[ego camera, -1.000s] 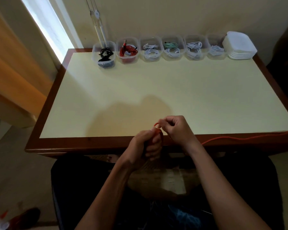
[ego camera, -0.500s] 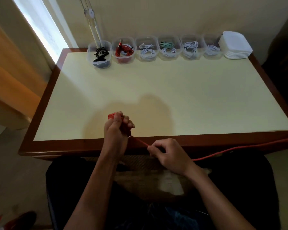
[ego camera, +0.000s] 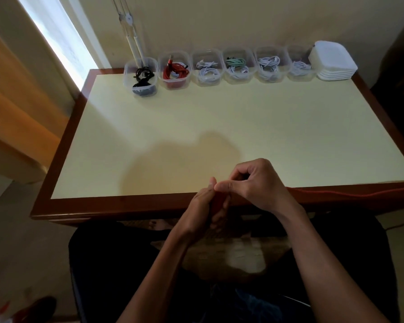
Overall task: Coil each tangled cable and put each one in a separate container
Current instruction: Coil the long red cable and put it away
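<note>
Six clear containers (ego camera: 140, 75) stood in a row along the far edge of the desk (ego camera: 196, 127), each holding a coiled cable, with a stack of white lids (ego camera: 334, 64) at the row's right end. At the near edge, the left hand (ego camera: 204, 206) was curled round a small red cable (ego camera: 217, 201) coil. Just beside it, the right hand (ego camera: 257, 183) had its fingers (ego camera: 226, 186) pinched together at the coil's top. The cable's loose run trailed rightward along the desk's wooden rim.
</note>
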`<action>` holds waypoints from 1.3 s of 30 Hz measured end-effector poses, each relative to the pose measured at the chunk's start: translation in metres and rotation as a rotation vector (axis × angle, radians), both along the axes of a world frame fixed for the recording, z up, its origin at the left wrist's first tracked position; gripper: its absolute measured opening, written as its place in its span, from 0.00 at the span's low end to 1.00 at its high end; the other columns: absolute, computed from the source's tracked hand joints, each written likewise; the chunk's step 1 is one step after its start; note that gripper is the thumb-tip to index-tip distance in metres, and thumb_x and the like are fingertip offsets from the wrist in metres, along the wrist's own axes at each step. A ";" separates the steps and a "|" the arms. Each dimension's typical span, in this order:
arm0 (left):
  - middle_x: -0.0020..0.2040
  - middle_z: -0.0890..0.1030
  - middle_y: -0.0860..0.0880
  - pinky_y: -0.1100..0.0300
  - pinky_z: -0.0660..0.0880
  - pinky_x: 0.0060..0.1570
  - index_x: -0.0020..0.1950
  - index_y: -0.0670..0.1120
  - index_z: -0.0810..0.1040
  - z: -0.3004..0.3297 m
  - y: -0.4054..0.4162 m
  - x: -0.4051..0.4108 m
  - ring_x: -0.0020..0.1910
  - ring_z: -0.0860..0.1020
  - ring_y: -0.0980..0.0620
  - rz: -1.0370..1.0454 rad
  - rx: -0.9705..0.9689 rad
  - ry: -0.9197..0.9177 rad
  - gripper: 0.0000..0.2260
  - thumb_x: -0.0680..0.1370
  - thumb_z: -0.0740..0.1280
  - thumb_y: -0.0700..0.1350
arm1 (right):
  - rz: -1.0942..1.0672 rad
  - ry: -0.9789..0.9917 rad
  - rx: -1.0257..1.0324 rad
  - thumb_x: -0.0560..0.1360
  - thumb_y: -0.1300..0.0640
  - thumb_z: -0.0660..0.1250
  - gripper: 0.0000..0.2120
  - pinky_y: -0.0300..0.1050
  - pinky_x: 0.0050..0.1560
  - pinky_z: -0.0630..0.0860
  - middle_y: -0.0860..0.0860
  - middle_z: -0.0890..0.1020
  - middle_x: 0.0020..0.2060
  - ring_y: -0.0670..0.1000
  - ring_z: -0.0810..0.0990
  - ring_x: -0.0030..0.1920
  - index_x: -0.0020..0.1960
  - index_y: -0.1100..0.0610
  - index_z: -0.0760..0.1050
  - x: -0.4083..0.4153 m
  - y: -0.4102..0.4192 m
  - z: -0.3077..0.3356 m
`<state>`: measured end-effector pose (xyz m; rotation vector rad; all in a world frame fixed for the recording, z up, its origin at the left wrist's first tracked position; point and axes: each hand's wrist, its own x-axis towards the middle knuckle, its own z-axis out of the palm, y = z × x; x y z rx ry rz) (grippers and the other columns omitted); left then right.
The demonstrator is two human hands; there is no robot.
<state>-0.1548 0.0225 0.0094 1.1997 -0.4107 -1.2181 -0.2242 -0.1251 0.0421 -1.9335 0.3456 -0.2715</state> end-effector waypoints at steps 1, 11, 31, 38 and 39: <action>0.23 0.61 0.48 0.64 0.61 0.21 0.36 0.42 0.68 -0.001 0.002 -0.001 0.19 0.58 0.52 -0.041 -0.004 0.049 0.27 0.81 0.47 0.62 | -0.013 0.007 -0.001 0.63 0.42 0.79 0.19 0.55 0.32 0.76 0.54 0.82 0.27 0.58 0.80 0.30 0.32 0.59 0.81 0.001 -0.002 -0.002; 0.23 0.62 0.54 0.63 0.59 0.23 0.33 0.46 0.72 0.017 0.012 0.023 0.20 0.61 0.58 0.516 -0.360 0.633 0.23 0.81 0.53 0.57 | -0.027 0.157 0.020 0.78 0.51 0.68 0.14 0.38 0.30 0.62 0.43 0.71 0.22 0.41 0.66 0.25 0.37 0.56 0.81 -0.007 0.007 -0.041; 0.23 0.60 0.50 0.62 0.54 0.21 0.32 0.46 0.67 0.011 -0.003 0.000 0.21 0.55 0.54 -0.046 0.024 0.046 0.30 0.80 0.45 0.66 | -0.111 -0.027 0.073 0.63 0.46 0.79 0.18 0.39 0.30 0.69 0.46 0.74 0.24 0.44 0.69 0.26 0.38 0.56 0.74 0.000 0.010 0.003; 0.22 0.65 0.53 0.63 0.62 0.22 0.33 0.46 0.71 0.021 0.002 0.013 0.19 0.63 0.57 0.198 -0.398 0.566 0.23 0.81 0.52 0.58 | -0.131 -0.059 -0.018 0.77 0.48 0.68 0.13 0.43 0.31 0.68 0.45 0.76 0.27 0.44 0.71 0.28 0.41 0.57 0.80 -0.004 0.010 -0.022; 0.25 0.67 0.52 0.63 0.64 0.26 0.37 0.45 0.73 0.023 0.003 0.018 0.23 0.65 0.57 0.277 -0.519 0.689 0.21 0.82 0.53 0.56 | -0.101 -0.026 -0.055 0.78 0.49 0.67 0.12 0.45 0.33 0.70 0.46 0.79 0.30 0.45 0.75 0.31 0.42 0.56 0.81 -0.006 0.012 -0.027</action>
